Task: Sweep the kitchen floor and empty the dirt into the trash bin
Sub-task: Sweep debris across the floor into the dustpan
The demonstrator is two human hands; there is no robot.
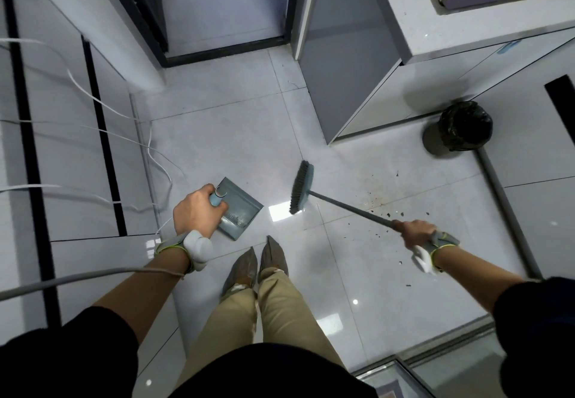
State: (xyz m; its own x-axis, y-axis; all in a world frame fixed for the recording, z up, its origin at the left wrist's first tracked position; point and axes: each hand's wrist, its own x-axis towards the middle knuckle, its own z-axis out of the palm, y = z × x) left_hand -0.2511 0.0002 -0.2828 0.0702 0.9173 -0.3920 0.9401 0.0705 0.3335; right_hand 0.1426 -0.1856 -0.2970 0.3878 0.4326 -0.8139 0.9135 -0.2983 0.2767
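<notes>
Gripping the blue-grey dustpan (238, 211) by its handle, the left hand (196, 211) is wrapped shut. The right hand (417, 232) is closed around the broom (301, 186), whose bristles lie between both hands. Dirt specks (390, 215) scatter near the right hand; the black-lined trash bin (463, 127) stands beyond it.

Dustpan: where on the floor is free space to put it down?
Free: the clean tiles between the dustpan, the broom head and the dark door frame. Crowded: the tiles under the broom handle, scattered with dirt, toward the trash bin.
</notes>
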